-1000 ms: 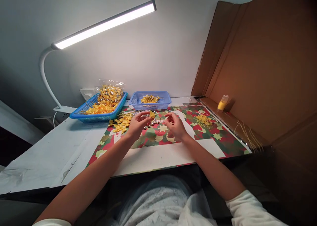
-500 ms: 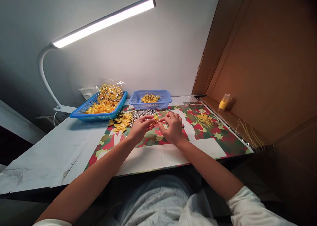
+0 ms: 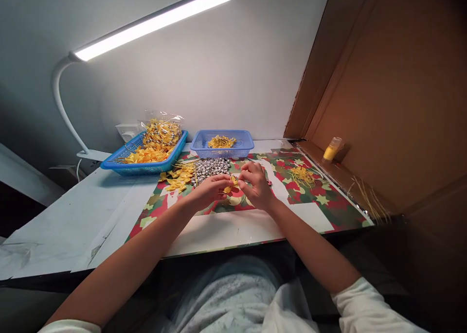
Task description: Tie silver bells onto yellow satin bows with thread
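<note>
Over the middle of the table, my left hand (image 3: 208, 192) is closed, its fingertips pinching a small yellow ribbon bow (image 3: 231, 186). My right hand (image 3: 257, 186) is just to the right of the bow, thumb and forefinger brought together at its edge; whatever lies between them is too small to make out. Behind my left hand is a heap of silver beads that look like small bells (image 3: 212, 167). Several loose yellow bows (image 3: 179, 177) with thin gold stems lie left of that heap. A small pinkish-red object (image 3: 269, 182) shows partly behind my right hand.
A blue basket (image 3: 146, 167) at the back left holds many yellow bows and a clear bag. Beside it, a smaller basket (image 3: 222, 153) contains tied pieces. Yellow cords (image 3: 302, 175) and a capped yellow bottle (image 3: 332, 149) are right, near a cardboard wall (image 3: 394, 104). A lamp (image 3: 156, 24) hangs above.
My right hand's fingertips have shifted slightly right, away from my left. The bow is turned and more of it shows between the hands. The view has tilted a little.
</note>
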{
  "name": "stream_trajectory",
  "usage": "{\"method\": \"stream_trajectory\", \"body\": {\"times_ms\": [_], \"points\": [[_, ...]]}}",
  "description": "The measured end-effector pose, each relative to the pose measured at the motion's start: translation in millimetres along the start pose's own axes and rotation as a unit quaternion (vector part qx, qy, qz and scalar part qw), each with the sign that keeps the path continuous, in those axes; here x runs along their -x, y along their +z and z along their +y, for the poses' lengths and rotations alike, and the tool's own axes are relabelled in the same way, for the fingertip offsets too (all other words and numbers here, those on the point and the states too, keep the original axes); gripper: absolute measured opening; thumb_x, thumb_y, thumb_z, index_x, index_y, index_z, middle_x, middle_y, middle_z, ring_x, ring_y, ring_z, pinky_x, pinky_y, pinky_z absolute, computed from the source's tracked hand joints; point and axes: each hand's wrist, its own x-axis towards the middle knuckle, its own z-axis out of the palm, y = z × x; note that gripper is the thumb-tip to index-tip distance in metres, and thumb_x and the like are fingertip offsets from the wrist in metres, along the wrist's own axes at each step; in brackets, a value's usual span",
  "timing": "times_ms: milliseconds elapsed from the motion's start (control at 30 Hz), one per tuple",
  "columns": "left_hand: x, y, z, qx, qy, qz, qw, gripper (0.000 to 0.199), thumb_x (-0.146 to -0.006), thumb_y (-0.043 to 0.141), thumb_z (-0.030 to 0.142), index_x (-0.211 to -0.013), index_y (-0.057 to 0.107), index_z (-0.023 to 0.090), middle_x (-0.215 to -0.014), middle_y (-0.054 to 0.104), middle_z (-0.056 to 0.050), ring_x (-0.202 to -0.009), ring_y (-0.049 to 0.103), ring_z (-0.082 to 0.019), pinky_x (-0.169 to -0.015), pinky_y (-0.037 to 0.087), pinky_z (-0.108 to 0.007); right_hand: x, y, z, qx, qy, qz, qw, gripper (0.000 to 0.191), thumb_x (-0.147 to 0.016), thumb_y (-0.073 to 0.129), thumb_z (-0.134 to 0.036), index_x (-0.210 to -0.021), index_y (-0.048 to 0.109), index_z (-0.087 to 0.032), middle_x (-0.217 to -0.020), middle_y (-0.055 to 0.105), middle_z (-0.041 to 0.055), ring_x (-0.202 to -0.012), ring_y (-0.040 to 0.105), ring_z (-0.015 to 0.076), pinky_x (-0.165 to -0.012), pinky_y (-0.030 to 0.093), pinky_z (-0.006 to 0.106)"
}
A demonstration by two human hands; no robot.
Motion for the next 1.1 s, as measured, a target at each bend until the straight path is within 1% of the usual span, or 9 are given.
{"method": "stream_trajectory", "body": {"times_ms": [233,367,467,567,700,800,900,1000,1100], "points": [[-0.1,-1.1,-0.8,-0.03,-0.004,0.012,0.999,0.025,-0.054,0.085,0.027,-0.069,0.069,0.014,-0.07,0.065,-0.003,-0.061,0.059,-0.01,-0.055,0.048,-0.021,-0.7,-6.0,3.4,0.033,-0.015,0.007,0.999,0.014,-0.084,0.046,-0.024,-0.082,0.06,-0.022,-0.1,0.058,0.0037,-0.096,0.049,0.0203,-0.088,0.035,0.035],[-3.3,-2.5,-2.3,-0.042,0.023,0.05,0.998,0.024,-0.051,0.084,0.027,-0.065,0.069,0.015,-0.062,0.06,-0.001,-0.052,0.051,-0.007,-0.044,0.041,-0.018,-2.4,-11.0,24.0,0.11,0.099,0.017,0.989,0.021,-0.085,0.047,-0.024,-0.102,0.061,-0.021,-0.107,0.059,0.0071,-0.102,0.049,0.0243,-0.088,0.037,0.038],[-5.5,-3.4,-2.8,-0.043,0.038,0.078,0.995,0.024,-0.051,0.083,0.029,-0.064,0.069,0.014,-0.058,0.058,0.0,-0.049,0.048,-0.006,-0.042,0.038,-0.017,-1.1,-13.6,42.8,0.201,0.199,-0.07,0.957,0.021,-0.08,0.06,-0.031,-0.097,0.062,-0.02,-0.11,0.058,0.0121,-0.106,0.046,0.0312,-0.087,0.037,0.045],[-5.2,-2.9,-2.3,-0.048,0.043,0.093,0.994,0.024,-0.053,0.082,0.029,-0.063,0.067,0.014,-0.061,0.062,-0.002,-0.048,0.048,-0.006,-0.043,0.037,-0.017,1.2,-12.2,52.5,0.242,0.244,-0.152,0.927,0.024,-0.08,0.063,-0.039,-0.091,0.062,-0.018,-0.107,0.056,0.0149,-0.108,0.046,0.0336,-0.087,0.038,0.05],[-3.4,-1.5,-1.9,-0.066,0.064,0.107,0.99,0.026,-0.054,0.08,0.031,-0.058,0.061,0.014,-0.065,0.067,-0.006,-0.045,0.047,-0.005,-0.044,0.037,-0.018,2.3,-6.9,54.1,0.247,0.26,-0.176,0.917,0.018,-0.086,0.059,-0.033,-0.081,0.059,-0.017,-0.105,0.057,0.0156,-0.11,0.048,0.0318,-0.088,0.038,0.049],[-3.1,-0.7,-2.9,-0.077,0.091,0.12,0.986,0.029,-0.054,0.08,0.033,-0.058,0.059,0.014,-0.065,0.069,-0.006,-0.046,0.049,-0.006,-0.045,0.037,-0.019,2.0,-6.0,55.3,0.214,0.283,-0.15,0.923,0.018,-0.086,0.058,-0.03,-0.076,0.054,-0.016,-0.101,0.06,0.0163,-0.102,0.053,0.029,-0.082,0.041,0.043],[-3.2,0.6,-4.3,-0.099,0.138,0.138,0.976,0.029,-0.054,0.078,0.035,-0.058,0.059,0.014,-0.063,0.069,-0.006,-0.046,0.052,-0.008,-0.045,0.037,-0.02,1.2,-9.0,53.4,0.095,0.299,-0.104,0.944,0.016,-0.089,0.049,-0.03,-0.078,0.05,-0.018,-0.084,0.062,0.009,-0.077,0.056,0.0201,-0.066,0.042,0.031],[-3.7,1.8,-5.3,-0.126,0.182,0.174,0.96,0.027,-0.056,0.077,0.036,-0.058,0.06,0.015,-0.062,0.07,-0.006,-0.048,0.055,-0.01,-0.046,0.038,-0.021,1.6,-12.7,41.3,-0.029,0.255,-0.026,0.966,0.019,-0.091,0.04,-0.035,-0.083,0.048,-0.02,-0.069,0.056,0.0002,-0.06,0.05,0.0147,-0.055,0.037,0.026],[-4.4,1.9,-5.8,-0.135,0.199,0.207,0.948,0.026,-0.058,0.077,0.037,-0.059,0.062,0.015,-0.058,0.069,-0.005,-0.047,0.055,-0.011,-0.046,0.039,-0.022,5.0,-13.3,21.5,-0.078,0.193,0.052,0.977,0.024,-0.09,0.037,-0.039,-0.08,0.05,-0.021,-0.058,0.049,-0.0034,-0.052,0.045,0.0132,-0.052,0.035,0.025]]}}
